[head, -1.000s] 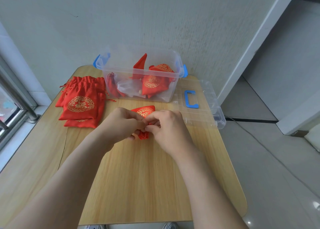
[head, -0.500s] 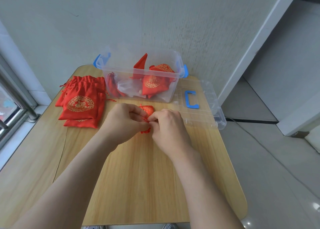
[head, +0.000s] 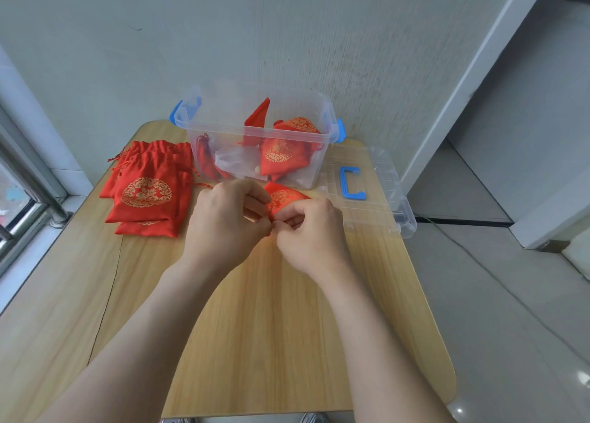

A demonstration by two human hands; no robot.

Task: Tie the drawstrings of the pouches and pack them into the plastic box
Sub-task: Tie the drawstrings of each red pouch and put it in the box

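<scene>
Both hands pinch one red pouch (head: pixel 285 199) at its gathered neck, just in front of the plastic box (head: pixel 258 135).

From the head camera, my left hand (head: pixel 223 221) and right hand (head: pixel 311 231) meet fingertip to fingertip over the wooden table (head: pixel 271 326), fingers curled and nipping the pouch's mouth; whether the drawstring itself is between them I cannot tell. Its satin body shows red with a gold emblem, pointing toward the box. Inside the clear box lie more red pouches (head: pixel 281 157). A flat stack of untied pouches (head: pixel 147 192) lies to the left. Beside the box on the right rests its clear lid (head: pixel 376 205) with a blue handle (head: pixel 349 183).
</scene>
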